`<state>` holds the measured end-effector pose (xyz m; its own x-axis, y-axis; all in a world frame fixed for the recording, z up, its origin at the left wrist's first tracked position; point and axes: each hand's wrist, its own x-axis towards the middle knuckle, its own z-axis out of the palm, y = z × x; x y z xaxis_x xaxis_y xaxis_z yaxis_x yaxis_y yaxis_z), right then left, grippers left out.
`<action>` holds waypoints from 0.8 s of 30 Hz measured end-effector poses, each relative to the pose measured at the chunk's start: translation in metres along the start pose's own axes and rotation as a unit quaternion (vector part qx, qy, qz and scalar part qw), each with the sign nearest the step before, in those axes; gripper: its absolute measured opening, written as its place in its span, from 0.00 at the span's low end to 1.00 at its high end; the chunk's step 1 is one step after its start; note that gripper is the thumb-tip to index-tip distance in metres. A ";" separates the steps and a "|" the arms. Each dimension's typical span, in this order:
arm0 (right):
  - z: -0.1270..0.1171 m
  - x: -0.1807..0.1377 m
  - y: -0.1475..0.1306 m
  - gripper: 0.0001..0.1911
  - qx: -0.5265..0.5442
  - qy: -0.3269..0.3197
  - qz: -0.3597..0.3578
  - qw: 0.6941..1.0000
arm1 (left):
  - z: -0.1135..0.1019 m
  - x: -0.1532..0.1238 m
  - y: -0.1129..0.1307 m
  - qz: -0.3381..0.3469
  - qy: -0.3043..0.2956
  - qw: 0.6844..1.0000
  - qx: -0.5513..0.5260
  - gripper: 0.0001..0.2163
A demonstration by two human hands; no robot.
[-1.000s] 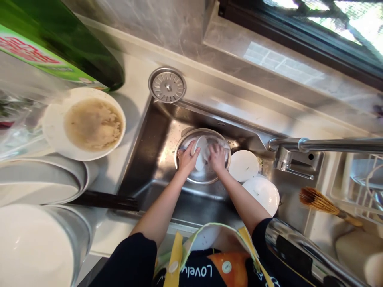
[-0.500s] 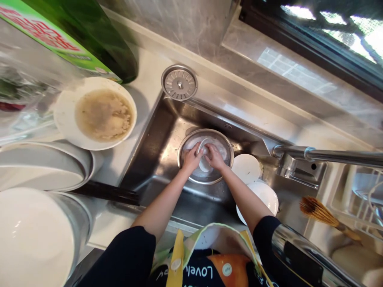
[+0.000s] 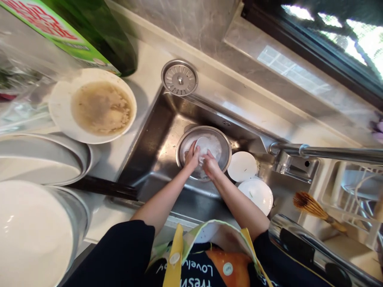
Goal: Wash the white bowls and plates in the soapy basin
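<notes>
Down in the steel sink stands a round metal basin [image 3: 203, 128] holding foamy water. Over it, my left hand [image 3: 191, 156] and my right hand [image 3: 211, 166] both grip a small white dish [image 3: 203, 145], tilted, with its lower part hidden by my fingers. Foam covers the basin's floor. Close to my right hand, two white plates [image 3: 241, 166] [image 3: 257, 196] lie beside the basin in the sink. A wide white bowl [image 3: 60, 111] of murky, rice-flecked water sits on the counter to the left.
A steel faucet [image 3: 314, 152] crosses the right side above the sink, and a bamboo brush [image 3: 309, 207] lies near a wire dish rack [image 3: 353, 191]. Large stacked plates [image 3: 38, 159] and a green bottle [image 3: 101, 36] stand left. A round drain strainer [image 3: 179, 77] rests on the sink's back rim.
My hands have drawn closer together and turned the white dish, which now tilts between them. The view has shifted slightly.
</notes>
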<state>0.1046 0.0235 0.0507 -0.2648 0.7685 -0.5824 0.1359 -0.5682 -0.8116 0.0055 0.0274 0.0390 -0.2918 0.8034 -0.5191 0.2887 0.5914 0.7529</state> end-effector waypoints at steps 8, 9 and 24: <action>-0.054 0.002 0.023 0.20 -0.334 -0.119 -0.092 0.930 | -0.005 0.008 -0.001 0.034 -0.015 0.999 -0.013 0.25; -0.061 0.009 0.024 0.21 -0.393 -0.139 -0.104 0.903 | -0.007 0.008 0.003 0.039 -0.029 0.999 0.007 0.25; -0.055 0.018 0.024 0.35 -0.553 -0.150 -0.198 0.795 | -0.016 0.008 0.006 0.089 -0.081 0.992 0.023 0.23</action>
<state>0.1560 0.0397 0.0179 -0.6894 0.6232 -0.3693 0.6978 0.4343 -0.5696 -0.0094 0.0366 0.0453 -0.0835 0.8942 -0.4398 0.3649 0.4382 0.8215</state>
